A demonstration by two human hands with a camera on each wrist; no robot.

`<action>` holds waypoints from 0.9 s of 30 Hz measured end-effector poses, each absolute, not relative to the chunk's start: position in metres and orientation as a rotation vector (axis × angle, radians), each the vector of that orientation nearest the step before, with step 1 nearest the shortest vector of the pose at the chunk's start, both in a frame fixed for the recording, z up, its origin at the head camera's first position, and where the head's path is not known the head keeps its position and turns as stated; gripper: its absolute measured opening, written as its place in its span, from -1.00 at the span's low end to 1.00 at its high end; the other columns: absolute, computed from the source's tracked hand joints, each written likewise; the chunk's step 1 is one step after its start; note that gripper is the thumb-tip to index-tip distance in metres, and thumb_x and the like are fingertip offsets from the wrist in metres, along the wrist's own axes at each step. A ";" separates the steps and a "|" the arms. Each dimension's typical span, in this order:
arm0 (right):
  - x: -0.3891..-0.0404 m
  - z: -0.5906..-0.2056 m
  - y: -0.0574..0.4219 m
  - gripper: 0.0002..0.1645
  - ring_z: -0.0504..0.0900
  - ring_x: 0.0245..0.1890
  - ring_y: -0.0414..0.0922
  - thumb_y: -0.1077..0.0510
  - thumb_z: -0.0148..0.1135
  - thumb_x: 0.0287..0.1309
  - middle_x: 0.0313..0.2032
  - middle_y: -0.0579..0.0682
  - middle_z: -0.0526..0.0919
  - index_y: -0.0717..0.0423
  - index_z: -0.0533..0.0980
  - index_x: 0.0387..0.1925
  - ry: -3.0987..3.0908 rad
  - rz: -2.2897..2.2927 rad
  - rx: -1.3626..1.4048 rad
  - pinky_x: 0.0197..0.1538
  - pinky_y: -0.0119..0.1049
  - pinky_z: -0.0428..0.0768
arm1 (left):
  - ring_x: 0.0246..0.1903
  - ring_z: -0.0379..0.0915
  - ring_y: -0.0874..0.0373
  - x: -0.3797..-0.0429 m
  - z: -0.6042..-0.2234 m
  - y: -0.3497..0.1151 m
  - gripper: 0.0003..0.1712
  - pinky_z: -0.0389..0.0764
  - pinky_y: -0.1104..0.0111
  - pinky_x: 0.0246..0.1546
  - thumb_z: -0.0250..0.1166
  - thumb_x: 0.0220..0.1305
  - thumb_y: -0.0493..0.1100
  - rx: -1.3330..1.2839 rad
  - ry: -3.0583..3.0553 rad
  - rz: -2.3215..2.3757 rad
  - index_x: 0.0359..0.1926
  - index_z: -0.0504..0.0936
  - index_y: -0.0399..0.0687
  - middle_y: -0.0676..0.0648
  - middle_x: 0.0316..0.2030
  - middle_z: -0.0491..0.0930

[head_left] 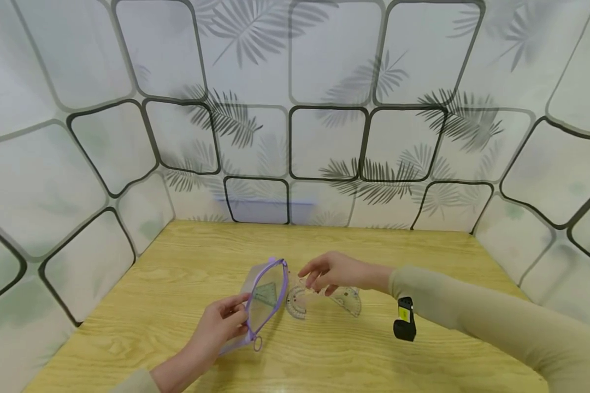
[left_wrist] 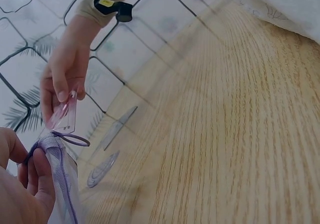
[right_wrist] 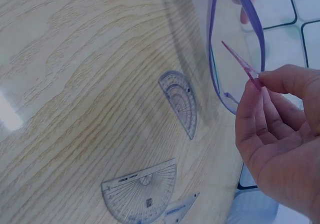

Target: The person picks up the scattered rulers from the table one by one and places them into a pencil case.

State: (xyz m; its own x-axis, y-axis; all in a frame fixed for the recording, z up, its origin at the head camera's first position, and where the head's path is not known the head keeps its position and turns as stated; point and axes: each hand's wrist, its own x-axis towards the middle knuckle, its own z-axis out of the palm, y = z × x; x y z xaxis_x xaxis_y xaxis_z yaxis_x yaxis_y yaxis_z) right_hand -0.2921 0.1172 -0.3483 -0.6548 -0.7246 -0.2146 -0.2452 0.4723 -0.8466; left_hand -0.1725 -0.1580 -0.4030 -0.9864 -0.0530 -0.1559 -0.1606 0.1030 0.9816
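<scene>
My left hand (head_left: pixel 221 323) pinches the near rim of a clear zip pouch (head_left: pixel 285 281) with purple edging, tilted with its mouth open towards the right. Through that mouth shows a green set square (head_left: pixel 265 293). Between thumb and fingers, my right hand (head_left: pixel 343 271) holds a pink see-through set square (right_wrist: pixel 242 65), nearly edge-on in the right wrist view, close to the pouch mouth. Below that hand, a small clear protractor (right_wrist: pixel 177 97) and a larger clear protractor (right_wrist: pixel 145 189) lie on the table.
Part of a clear set square (right_wrist: pixel 181 209) lies beside the larger protractor on the wooden table (head_left: pixel 373 355). A purple zip-pull ring (head_left: pixel 258 344) hangs at the pouch's near end. Patterned fabric walls (head_left: pixel 324 142) enclose the back and sides.
</scene>
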 end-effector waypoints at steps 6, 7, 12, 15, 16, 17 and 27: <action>-0.291 -0.344 0.105 -0.47 0.66 -0.21 -0.20 0.32 0.15 0.23 -0.04 0.18 0.68 0.19 0.47 0.25 2.072 -1.099 -0.782 -0.12 -0.25 0.74 | -0.30 0.49 0.17 -0.172 -0.402 -0.157 -0.46 0.67 0.44 -0.36 0.13 0.23 -0.38 -0.228 2.277 2.036 0.26 0.46 -0.39 -0.01 -0.35 0.46; -0.291 -0.344 0.103 -0.47 0.66 -0.20 -0.19 0.32 0.15 0.22 -0.04 0.16 0.68 0.19 0.47 0.25 2.062 -1.095 -0.775 -0.11 -0.25 0.74 | -0.30 0.49 0.17 -0.172 -0.402 -0.157 -0.46 0.67 0.44 -0.36 0.13 0.23 -0.38 -0.224 2.278 2.034 0.26 0.46 -0.40 -0.01 -0.35 0.46; -0.290 -0.345 0.095 -0.48 0.67 -0.17 -0.18 0.32 0.16 0.23 -0.04 0.11 0.68 0.18 0.48 0.24 2.022 -1.089 -0.743 -0.09 -0.26 0.73 | -0.30 0.49 0.16 -0.172 -0.403 -0.158 -0.46 0.68 0.43 -0.35 0.14 0.24 -0.38 -0.219 2.277 2.030 0.27 0.45 -0.41 -0.02 -0.34 0.46; -0.292 -0.347 0.090 -0.49 0.67 -0.20 -0.19 0.33 0.17 0.21 -0.04 0.15 0.68 0.20 0.49 0.22 2.019 -1.094 -0.731 -0.11 -0.28 0.73 | -0.30 0.49 0.17 -0.172 -0.403 -0.158 -0.46 0.68 0.44 -0.34 0.15 0.26 -0.37 -0.218 2.267 2.030 0.28 0.44 -0.41 -0.01 -0.34 0.44; -0.292 -0.348 0.088 -0.49 0.67 -0.20 -0.19 0.34 0.18 0.21 -0.03 0.16 0.68 0.21 0.49 0.22 2.020 -1.094 -0.726 -0.12 -0.29 0.73 | -0.29 0.49 0.17 -0.172 -0.404 -0.158 -0.46 0.68 0.44 -0.34 0.15 0.26 -0.37 -0.219 2.264 2.031 0.28 0.44 -0.41 0.00 -0.34 0.44; -0.293 -0.348 0.087 -0.49 0.67 -0.19 -0.17 0.34 0.19 0.21 -0.03 0.17 0.68 0.21 0.49 0.22 2.020 -1.096 -0.721 -0.12 -0.29 0.73 | -0.29 0.48 0.17 -0.172 -0.404 -0.158 -0.46 0.67 0.44 -0.34 0.15 0.27 -0.36 -0.218 2.260 2.033 0.28 0.43 -0.41 0.00 -0.34 0.44; -0.303 -0.354 0.077 -0.50 0.69 -0.17 -0.16 0.33 0.21 0.22 -0.05 0.09 0.71 0.22 0.49 0.22 1.970 -1.133 -0.696 -0.06 -0.24 0.74 | -0.28 0.49 0.18 -0.170 -0.402 -0.157 -0.44 0.68 0.44 -0.32 0.15 0.25 -0.37 -0.195 2.280 2.040 0.28 0.42 -0.43 -0.01 -0.33 0.45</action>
State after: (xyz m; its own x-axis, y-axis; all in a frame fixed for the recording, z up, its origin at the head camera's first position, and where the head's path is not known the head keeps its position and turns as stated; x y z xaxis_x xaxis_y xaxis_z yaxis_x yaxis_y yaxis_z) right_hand -0.3028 0.0773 -0.3544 -0.5737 -0.7480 -0.3336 -0.0876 0.4610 -0.8831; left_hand -0.1700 -0.1574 -0.4019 -0.9890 -0.0440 -0.1411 -0.1451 0.1076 0.9836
